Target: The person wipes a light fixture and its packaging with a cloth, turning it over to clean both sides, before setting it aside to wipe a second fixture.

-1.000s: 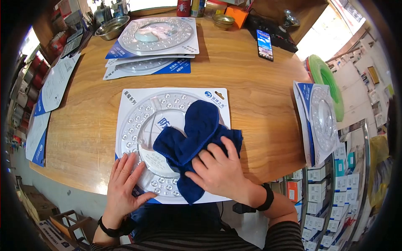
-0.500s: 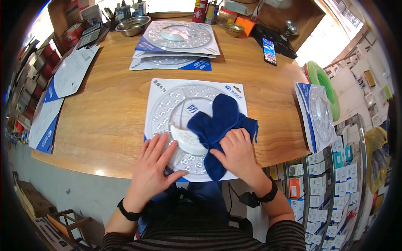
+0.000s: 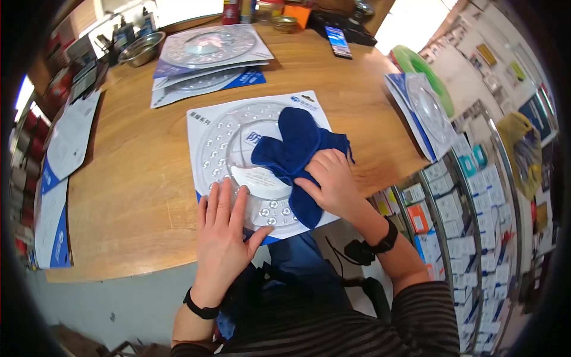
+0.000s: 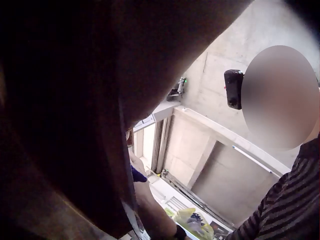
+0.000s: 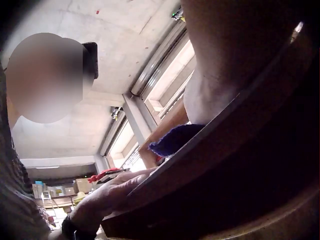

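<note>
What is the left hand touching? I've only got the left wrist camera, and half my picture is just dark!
Observer: The left hand rests on a pack, with its fingers out straight.
Operator: Ooh. And the blue bit in my picture, what's that?
Observer: It is part of a cloth that lies over the right side of the pack, under the right hand.
Operator: Is there anything fun on the far part of the table? I can't see there.
Observer: Yes, a phone with its screen lit up, near the far edge.
</note>
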The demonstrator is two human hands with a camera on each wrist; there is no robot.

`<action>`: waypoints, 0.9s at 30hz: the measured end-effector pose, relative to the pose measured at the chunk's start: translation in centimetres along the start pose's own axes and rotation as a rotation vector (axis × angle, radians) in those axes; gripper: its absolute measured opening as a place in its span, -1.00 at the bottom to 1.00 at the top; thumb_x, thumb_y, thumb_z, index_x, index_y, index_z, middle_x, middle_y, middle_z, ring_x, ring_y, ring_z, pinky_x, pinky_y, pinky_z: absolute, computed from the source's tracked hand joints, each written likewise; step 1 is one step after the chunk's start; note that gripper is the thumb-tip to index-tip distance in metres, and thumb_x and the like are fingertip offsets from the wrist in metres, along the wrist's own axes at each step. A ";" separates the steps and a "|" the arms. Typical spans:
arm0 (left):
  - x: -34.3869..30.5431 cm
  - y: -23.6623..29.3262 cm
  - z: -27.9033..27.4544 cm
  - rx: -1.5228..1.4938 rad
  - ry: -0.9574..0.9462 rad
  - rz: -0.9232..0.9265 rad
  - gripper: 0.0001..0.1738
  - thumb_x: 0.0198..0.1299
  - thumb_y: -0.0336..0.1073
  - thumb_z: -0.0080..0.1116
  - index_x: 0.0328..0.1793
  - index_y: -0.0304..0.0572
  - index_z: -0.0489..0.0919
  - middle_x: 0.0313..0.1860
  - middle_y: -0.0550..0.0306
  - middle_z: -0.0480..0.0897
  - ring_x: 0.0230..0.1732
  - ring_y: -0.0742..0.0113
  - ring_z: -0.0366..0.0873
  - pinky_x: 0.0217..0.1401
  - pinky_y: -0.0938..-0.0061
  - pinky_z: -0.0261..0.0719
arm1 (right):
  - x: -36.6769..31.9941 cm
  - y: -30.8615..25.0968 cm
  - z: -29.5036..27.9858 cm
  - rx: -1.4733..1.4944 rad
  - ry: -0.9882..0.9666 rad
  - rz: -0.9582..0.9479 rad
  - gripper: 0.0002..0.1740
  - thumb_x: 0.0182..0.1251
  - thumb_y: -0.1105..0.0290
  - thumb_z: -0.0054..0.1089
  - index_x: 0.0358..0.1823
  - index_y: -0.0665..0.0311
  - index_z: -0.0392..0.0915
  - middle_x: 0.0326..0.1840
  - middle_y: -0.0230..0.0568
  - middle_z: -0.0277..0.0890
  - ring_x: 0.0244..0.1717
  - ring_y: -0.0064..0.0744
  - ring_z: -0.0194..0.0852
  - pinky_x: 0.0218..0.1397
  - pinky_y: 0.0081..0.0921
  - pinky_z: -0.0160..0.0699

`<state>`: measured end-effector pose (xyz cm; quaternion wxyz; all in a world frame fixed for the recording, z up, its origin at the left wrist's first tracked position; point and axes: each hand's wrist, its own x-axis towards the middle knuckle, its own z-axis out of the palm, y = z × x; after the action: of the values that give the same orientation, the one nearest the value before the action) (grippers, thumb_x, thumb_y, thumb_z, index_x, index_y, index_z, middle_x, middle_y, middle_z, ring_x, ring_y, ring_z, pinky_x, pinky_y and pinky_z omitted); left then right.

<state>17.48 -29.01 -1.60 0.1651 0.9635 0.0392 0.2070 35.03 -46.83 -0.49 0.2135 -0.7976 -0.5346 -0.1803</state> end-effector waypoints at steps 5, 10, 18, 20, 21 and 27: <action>0.0 -0.1 0.1 0.020 0.014 -0.003 -0.13 0.08 0.10 0.31 0.42 -0.27 0.33 0.44 -0.29 0.27 0.47 -0.22 0.16 0.47 -0.06 0.08 | -0.1 0.1 0.4 0.010 -0.021 0.010 -0.72 0.12 0.23 0.34 -0.41 0.28 0.49 -0.29 -0.16 0.45 -0.11 -0.15 0.39 0.03 -0.26 0.27; -0.3 0.0 0.1 0.009 -0.003 -0.009 -0.13 0.09 0.07 0.31 0.43 -0.26 0.30 0.46 -0.28 0.24 0.49 -0.21 0.14 0.48 -0.06 0.05 | -0.3 0.2 0.8 0.036 0.120 -0.013 -0.72 0.11 0.23 0.34 -0.38 0.29 0.51 -0.30 -0.16 0.47 -0.12 -0.12 0.43 0.03 -0.24 0.35; -0.4 -0.6 0.6 0.082 -0.040 -0.004 -0.13 0.08 0.00 0.32 0.46 -0.23 0.27 0.49 -0.23 0.20 0.50 -0.24 0.09 0.51 -0.07 0.01 | -0.7 0.2 0.8 0.007 0.198 -0.020 -0.68 0.09 0.11 0.34 -0.47 0.23 0.57 -0.35 -0.26 0.44 -0.12 -0.22 0.41 0.00 -0.32 0.32; -0.4 -0.6 0.7 0.077 -0.031 0.022 -0.14 0.09 0.00 0.31 0.46 -0.23 0.27 0.49 -0.22 0.20 0.51 -0.23 0.09 0.51 -0.05 0.00 | -0.7 -0.2 0.8 -0.006 0.242 0.019 -0.68 0.09 0.09 0.33 -0.52 0.22 0.59 -0.34 -0.28 0.43 -0.11 -0.26 0.39 0.01 -0.34 0.29; -0.4 -0.6 0.7 0.094 -0.032 0.005 -0.14 0.09 0.00 0.31 0.46 -0.23 0.27 0.50 -0.20 0.21 0.51 -0.22 0.08 0.52 -0.04 0.00 | -0.8 -0.2 0.7 0.010 0.224 0.026 -0.67 0.07 0.10 0.34 -0.51 0.24 0.60 -0.36 -0.28 0.43 -0.09 -0.26 0.37 0.01 -0.34 0.27; -0.4 -0.9 0.9 0.114 -0.029 0.007 -0.18 0.10 -0.01 0.30 0.45 -0.20 0.31 0.50 -0.16 0.22 0.52 -0.19 0.08 0.53 0.00 -0.01 | -1.0 0.5 1.8 0.037 0.279 -0.023 -0.65 0.04 0.13 0.37 -0.57 0.26 0.51 -0.37 -0.28 0.41 -0.13 -0.23 0.37 -0.03 -0.35 0.31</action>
<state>17.48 -28.47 -2.87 0.1099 0.9744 0.0454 0.1907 35.25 -46.77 -2.63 0.2985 -0.7546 -0.5119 -0.2819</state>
